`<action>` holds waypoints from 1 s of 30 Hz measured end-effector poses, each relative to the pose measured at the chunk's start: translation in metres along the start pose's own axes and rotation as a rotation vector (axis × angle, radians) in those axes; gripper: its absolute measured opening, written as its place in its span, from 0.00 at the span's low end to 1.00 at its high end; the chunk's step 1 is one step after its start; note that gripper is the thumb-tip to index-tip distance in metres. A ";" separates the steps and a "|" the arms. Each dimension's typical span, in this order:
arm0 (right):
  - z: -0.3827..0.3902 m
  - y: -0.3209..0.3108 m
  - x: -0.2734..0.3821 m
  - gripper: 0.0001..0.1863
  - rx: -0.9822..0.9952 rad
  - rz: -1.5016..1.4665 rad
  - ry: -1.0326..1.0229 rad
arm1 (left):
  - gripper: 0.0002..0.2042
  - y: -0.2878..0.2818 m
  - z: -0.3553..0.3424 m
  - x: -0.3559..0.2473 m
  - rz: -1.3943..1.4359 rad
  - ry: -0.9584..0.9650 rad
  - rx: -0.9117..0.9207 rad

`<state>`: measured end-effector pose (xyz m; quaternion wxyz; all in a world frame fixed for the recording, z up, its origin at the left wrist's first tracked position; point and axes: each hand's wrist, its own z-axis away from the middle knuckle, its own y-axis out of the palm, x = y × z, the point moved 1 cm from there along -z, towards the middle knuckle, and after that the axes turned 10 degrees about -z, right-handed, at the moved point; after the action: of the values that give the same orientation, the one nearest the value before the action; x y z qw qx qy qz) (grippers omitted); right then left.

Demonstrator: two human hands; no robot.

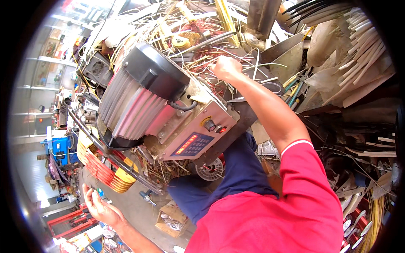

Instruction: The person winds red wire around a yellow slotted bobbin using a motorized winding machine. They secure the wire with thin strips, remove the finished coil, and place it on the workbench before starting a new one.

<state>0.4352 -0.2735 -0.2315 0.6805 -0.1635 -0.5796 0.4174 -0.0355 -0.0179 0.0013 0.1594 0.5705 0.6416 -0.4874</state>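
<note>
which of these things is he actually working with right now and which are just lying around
In use: right hand fisted among copper wire; winding machine; left hand open, holding nothing.
Lying about: pliers, white strips, cardboard box, plastic spool.

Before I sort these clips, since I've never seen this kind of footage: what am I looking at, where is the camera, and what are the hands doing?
The camera sits on a person's head and looks down, so the round fisheye picture bends straight edges. The red shirt and dark blue trousers are the wearer's own. In front stands a machine: a grey ribbed electric motor fixed to a metal box with a control panel of buttons and a red lit display. The right hand is a closed fist reaching past the machine into tangled wires and copper-coloured strands; what it grips is hidden. The left hand is open and empty, held low near the yellow and red coils. Clutter surrounds everything.
</note>
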 end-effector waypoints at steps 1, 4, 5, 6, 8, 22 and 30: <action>-0.004 0.003 0.002 0.16 0.007 -0.010 0.016 | 0.07 0.002 0.001 -0.004 0.010 0.005 0.009; -0.014 0.009 0.007 0.17 0.034 -0.023 0.079 | 0.07 0.004 0.006 -0.008 0.012 0.016 0.020; -0.016 0.008 0.007 0.17 0.041 -0.045 0.097 | 0.07 0.004 0.006 -0.009 0.012 0.022 0.012; -0.015 0.005 0.007 0.18 0.047 -0.062 0.118 | 0.07 0.003 0.007 -0.008 0.020 0.020 0.016; -0.029 0.005 -0.001 0.18 0.075 -0.170 0.097 | 0.07 0.001 0.007 -0.004 0.040 0.018 0.030; 0.149 -0.114 0.022 0.08 0.229 -1.453 -0.313 | 0.09 0.018 0.043 -0.045 0.084 0.290 0.161; 0.280 -0.097 0.078 0.08 0.743 -1.558 -0.615 | 0.22 0.082 0.104 -0.116 -0.092 0.794 0.496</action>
<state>0.2117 -0.3454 -0.0350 0.5940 0.6216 -0.5101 0.0251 0.0358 -0.1791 0.0042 -0.2612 0.7046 0.5418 -0.3766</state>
